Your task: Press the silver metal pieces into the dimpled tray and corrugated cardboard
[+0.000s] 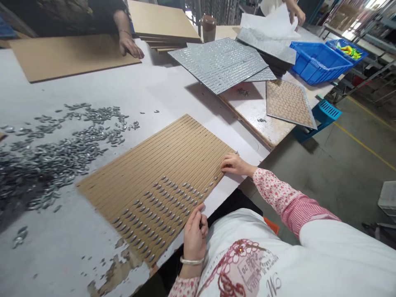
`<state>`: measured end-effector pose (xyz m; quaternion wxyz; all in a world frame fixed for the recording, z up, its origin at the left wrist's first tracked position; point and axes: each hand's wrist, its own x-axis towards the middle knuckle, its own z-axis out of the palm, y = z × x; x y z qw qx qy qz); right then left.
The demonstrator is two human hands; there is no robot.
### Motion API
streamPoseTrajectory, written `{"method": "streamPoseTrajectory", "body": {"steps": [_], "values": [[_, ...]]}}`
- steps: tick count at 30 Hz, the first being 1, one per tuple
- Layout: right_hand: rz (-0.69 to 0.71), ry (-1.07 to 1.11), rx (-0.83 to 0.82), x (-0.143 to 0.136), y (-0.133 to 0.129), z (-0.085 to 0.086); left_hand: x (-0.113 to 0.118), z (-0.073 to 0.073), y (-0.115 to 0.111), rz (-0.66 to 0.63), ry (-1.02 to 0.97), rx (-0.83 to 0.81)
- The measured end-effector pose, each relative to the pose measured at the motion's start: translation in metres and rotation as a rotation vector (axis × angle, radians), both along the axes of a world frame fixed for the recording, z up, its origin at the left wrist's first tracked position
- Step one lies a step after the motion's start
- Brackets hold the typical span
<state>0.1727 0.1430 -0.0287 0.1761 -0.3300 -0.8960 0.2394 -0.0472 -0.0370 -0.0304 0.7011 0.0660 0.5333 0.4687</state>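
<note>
A brown grooved board (173,144) lies at an angle on the white table. Rows of small silver, spindle-shaped metal pieces (159,204) sit in its grooves, mostly along the near side. My right hand (236,164) rests at the board's right corner, fingers bent and pressed together over the edge groove; whatever they pinch is hidden. My left hand (194,231), with a pale bangle on the wrist, is by the near edge. Its fingers are curled in, with something dark and unclear in the palm. Left of the board spreads a loose pile of the same pieces (68,161).
Across the table, a person's hand (130,45) rests on a plain brown board (74,53). Silver-covered sheets (221,64) lie stacked beyond my board, near a patterned panel (289,103) and a blue basket (321,62). Another person's hand (297,14) touches white paper (269,24).
</note>
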Motion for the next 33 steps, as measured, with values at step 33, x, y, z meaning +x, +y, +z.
{"method": "streamPoseTrajectory", "body": {"steps": [33], "values": [[-0.099, -0.07, 0.086, 0.031, 0.014, 0.002, -0.002, -0.006, 0.0, -0.032, 0.031, 0.013]]}}
